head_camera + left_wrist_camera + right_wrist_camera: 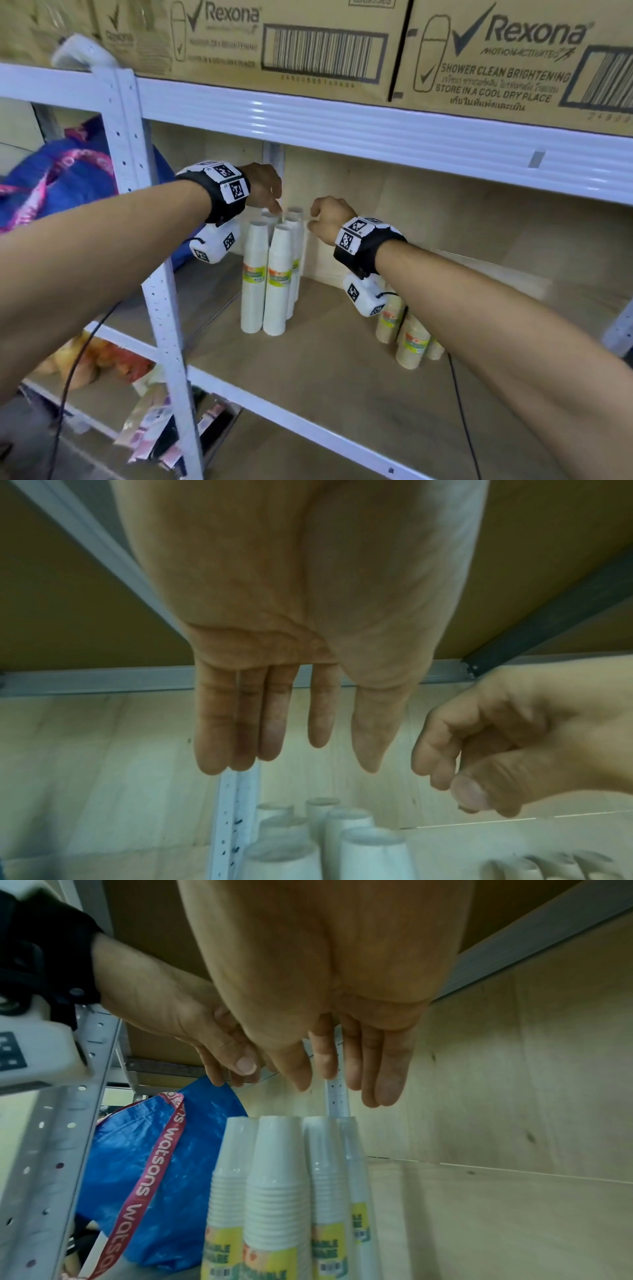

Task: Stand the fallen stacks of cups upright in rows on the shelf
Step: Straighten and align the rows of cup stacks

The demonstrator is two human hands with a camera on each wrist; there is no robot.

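Cup stacks upright; both hands' fingers above, apparently clear.

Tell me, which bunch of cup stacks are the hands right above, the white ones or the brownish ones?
The white stacks in the shelf's back left corner. Both hands hover just over their tops, while the brownish stacks stand further right, below the right forearm.

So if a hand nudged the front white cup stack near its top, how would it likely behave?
The front white cup stack is tall on a narrow base, so it would probably tip rather than slide. It looks light, being thin disposable cups. Its glossy wrap may be slippery. Neighbouring stacks touching it might topple too.
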